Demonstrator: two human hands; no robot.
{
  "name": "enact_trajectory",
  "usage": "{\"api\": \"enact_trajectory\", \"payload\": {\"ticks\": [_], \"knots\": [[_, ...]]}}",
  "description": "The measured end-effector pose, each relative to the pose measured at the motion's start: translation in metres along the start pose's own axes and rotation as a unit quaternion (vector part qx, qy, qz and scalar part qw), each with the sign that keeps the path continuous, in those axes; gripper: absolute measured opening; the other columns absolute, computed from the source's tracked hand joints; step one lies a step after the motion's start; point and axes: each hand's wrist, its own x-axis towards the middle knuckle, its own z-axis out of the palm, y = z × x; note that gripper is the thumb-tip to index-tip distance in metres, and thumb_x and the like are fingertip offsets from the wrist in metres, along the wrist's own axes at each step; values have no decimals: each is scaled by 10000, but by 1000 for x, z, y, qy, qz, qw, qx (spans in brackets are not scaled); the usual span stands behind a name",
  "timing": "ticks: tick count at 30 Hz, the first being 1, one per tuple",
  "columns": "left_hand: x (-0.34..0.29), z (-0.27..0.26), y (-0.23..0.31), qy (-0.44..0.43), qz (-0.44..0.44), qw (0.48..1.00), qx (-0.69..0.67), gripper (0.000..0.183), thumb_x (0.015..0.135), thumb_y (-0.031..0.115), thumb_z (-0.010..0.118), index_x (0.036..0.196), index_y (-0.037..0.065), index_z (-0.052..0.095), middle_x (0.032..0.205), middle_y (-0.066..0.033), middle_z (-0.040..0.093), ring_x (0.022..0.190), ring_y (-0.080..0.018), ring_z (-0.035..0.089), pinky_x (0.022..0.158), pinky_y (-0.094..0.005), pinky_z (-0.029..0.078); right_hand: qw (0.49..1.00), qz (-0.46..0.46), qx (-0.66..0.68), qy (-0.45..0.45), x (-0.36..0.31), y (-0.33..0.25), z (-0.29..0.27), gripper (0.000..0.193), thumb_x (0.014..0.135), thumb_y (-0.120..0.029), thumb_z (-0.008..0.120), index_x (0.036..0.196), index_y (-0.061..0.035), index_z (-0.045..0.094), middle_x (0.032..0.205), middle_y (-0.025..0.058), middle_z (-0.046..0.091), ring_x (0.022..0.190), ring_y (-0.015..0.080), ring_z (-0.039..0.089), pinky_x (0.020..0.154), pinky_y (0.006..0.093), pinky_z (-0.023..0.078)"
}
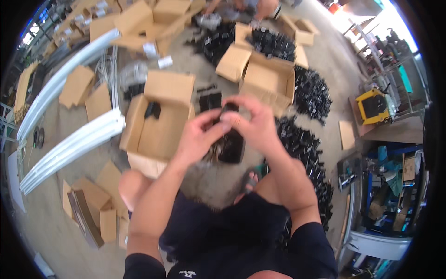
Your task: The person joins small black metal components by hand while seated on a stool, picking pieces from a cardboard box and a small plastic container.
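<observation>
In front of me, my left hand (199,136) and my right hand (253,122) meet with bent fingers on a small black part (230,108). The fingers cover most of it, so its exact kind does not show. Just below my fingers sits a larger dark, box-shaped piece (231,148); whether it touches my hands I cannot tell. Beyond my hands a flat black piece (210,101) lies on the floor. Left of my left hand stands an open cardboard box (160,132) with a small black piece (152,110) inside.
Black parts lie heaped to the right (302,144) and ahead. A second open carton (267,76) stands among them. Long white metal profiles (74,151) and flattened cardboard (100,204) are on the left. A yellow-framed device (373,107) is at right. Another person's hands (267,8) show at the far edge.
</observation>
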Motion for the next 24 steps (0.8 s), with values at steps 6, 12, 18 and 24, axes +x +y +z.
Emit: {"api": "enact_trajectory", "payload": {"ticks": [6, 12, 18, 24], "knots": [[-7, 3, 7, -11, 19, 999, -33, 409, 946, 118, 732, 1314, -23, 622, 1041, -23, 719, 900, -57, 649, 796, -218, 529, 992, 7, 106, -69, -1, 3, -8, 396, 831, -190, 820, 1168, -21, 699, 1010, 75, 668, 943, 175, 632, 880, 308, 491], [0, -3, 7, -23, -35, 995, -91, 387, 943, 112, 734, 1293, -15, 628, 1107, -39, 700, 972, -65, 642, 845, -234, 536, 995, 21, 86, -46, 2, 10, -2, 380, 843, -193, 818, 1163, -21, 709, 1017, 75, 674, 964, 164, 639, 888, 306, 493], [4, 1, 3, -5, -8, 993, -114, 362, 939, 115, 740, 1262, -12, 638, 1096, -35, 700, 973, -75, 645, 847, -235, 535, 990, 34, 132, -26, 3, 14, 3, 359, 851, -177, 810, 1160, -22, 711, 1011, 62, 682, 977, 151, 644, 892, 294, 498], [4, 2, 8, 5, -14, 998, -55, 346, 940, 86, 727, 1262, -13, 654, 1099, -50, 718, 982, -84, 657, 872, -243, 542, 986, 56, 151, -49, 4, 16, -2, 333, 882, -133, 774, 1186, -18, 703, 1059, 57, 687, 1008, 138, 636, 908, 292, 497]]}}
